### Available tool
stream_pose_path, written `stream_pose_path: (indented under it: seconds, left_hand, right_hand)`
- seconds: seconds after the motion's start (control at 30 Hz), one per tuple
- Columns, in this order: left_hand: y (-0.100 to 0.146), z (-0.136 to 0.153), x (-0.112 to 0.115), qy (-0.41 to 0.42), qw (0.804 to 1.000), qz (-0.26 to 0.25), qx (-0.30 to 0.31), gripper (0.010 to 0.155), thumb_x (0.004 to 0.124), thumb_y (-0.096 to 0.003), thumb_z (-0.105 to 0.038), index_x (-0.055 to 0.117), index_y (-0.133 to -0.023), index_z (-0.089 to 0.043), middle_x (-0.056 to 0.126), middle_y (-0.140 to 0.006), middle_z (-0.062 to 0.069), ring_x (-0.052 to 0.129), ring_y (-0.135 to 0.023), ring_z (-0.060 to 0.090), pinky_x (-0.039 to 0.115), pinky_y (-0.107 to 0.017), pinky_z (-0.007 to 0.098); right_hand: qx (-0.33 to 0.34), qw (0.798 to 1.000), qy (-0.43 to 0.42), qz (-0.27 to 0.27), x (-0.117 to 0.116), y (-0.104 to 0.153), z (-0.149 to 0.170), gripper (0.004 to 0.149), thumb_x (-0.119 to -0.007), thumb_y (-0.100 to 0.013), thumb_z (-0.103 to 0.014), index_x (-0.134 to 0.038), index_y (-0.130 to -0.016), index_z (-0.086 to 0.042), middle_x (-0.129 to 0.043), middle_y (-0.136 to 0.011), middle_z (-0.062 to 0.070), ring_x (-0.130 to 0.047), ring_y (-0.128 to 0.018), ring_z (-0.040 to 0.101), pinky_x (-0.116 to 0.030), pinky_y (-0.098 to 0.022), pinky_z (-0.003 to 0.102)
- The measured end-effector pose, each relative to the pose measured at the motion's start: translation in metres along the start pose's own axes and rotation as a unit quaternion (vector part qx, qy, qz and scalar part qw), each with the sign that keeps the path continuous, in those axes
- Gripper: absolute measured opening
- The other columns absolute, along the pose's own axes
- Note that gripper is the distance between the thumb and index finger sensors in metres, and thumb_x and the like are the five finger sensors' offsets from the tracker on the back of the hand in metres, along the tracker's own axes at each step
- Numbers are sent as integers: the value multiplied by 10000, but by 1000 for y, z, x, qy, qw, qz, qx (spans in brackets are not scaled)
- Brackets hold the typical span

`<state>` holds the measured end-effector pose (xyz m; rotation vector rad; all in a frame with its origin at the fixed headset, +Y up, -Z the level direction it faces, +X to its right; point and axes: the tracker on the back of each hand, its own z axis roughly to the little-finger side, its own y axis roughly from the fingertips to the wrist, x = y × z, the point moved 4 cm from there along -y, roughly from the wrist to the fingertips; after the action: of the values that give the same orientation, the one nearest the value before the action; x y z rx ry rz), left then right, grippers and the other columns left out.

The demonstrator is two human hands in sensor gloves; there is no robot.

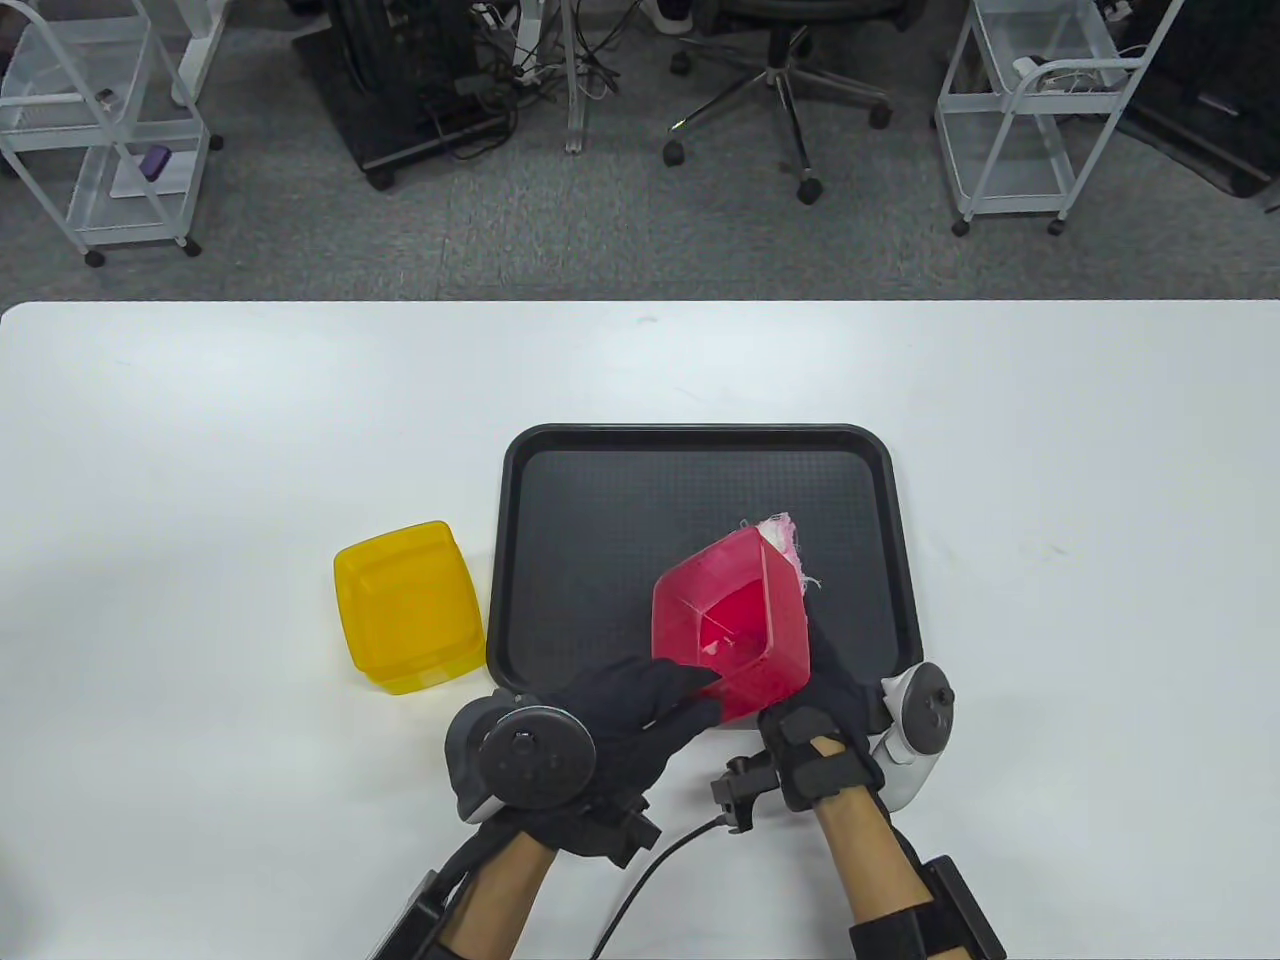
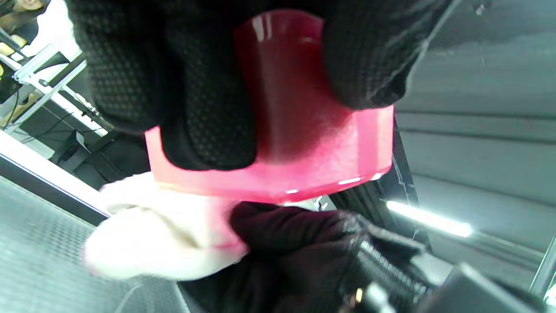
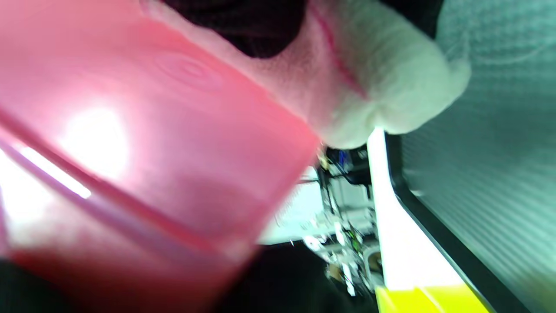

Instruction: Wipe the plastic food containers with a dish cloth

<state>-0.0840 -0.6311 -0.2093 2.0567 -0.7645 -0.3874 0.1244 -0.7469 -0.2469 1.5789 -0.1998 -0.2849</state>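
Nearest the person, the left hand (image 1: 640,715) gripped the red container's (image 1: 735,625) near wall, tilting it above the black tray (image 1: 700,440), likely to expose its underside. The right hand (image 1: 825,700) reached beneath it, curled round the white dish cloth (image 1: 785,535) pressed against the outside. Only the wrist views showed that bunched cloth under the base; the table view showed just a frayed tip. Left on the bench (image 1: 200,450) sat the yellow container (image 1: 410,605).

2 black knit gloves (image 1: 640,715) (round trackers (image 1: 530,755) strapped on)
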Motion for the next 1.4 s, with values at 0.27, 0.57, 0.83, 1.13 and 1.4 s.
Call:
stream_pose_path:
  seconds: [0.27, 0.57, 0.83, 1.13, 1.4]
  left_hand:
    - [4, 12, -17, -173, 983, -53, -8, 402, 817, -494, -487, 916, -813, -264, 1009, -718, -34, 1074, -576, 244, 935, -548, 439]
    - [6, 33, -28, -204, 974, -71, -64, 407, 821, -502, -463, 919, -822, -229, 1009, -718, 3, 1077, -564, 278, 930, -528, 461]
    - [6, 24, -34, -285, 954, -86, -45, 405, 835, -499, -455, 928, -819, -224, 1013, -725, 15, 1075, -573, 297, 922, -534, 473]
    - [11, 72, -94, -409, 906, -6, -109, 414, 859, -475, -485, 937, -837, -300, 1016, -824, -43, 1043, -740, 342, 868, -644, 521]
    - [32, 104, -145, -396, 896, 3, -198, 408, 907, -456, -480, 976, -807, -285, 1040, -806, -31, 1020, -769, 386, 827, -664, 565]
  right_hand:
    - [-63, 989, 10, -133, -36, 4, 7, 540, -729, -485, -108, -536, -979, -3, -653, -960, 313, -843, -767, 488, -827, -485, 536]
    - [33, 990, 117, -65, -36, 8, -14, 536, -740, -483, -104, -543, -971, -2, -650, -960, 313, -823, -778, 493, -807, -492, 549]
    - [75, 991, 113, -17, -27, 11, -25, 508, -740, -480, -93, -603, -967, -47, -680, -967, 287, -820, -778, 498, -789, -496, 563]
    - [83, 987, 140, 12, -9, 9, -29, 500, -739, -479, -81, -620, -964, -49, -685, -968, 286, -807, -781, 510, -774, -497, 576]
    - [73, 986, 150, 14, -7, 7, -26, 501, -740, -477, -79, -624, -963, -48, -689, -966, 288, -806, -780, 511, -771, -496, 579]
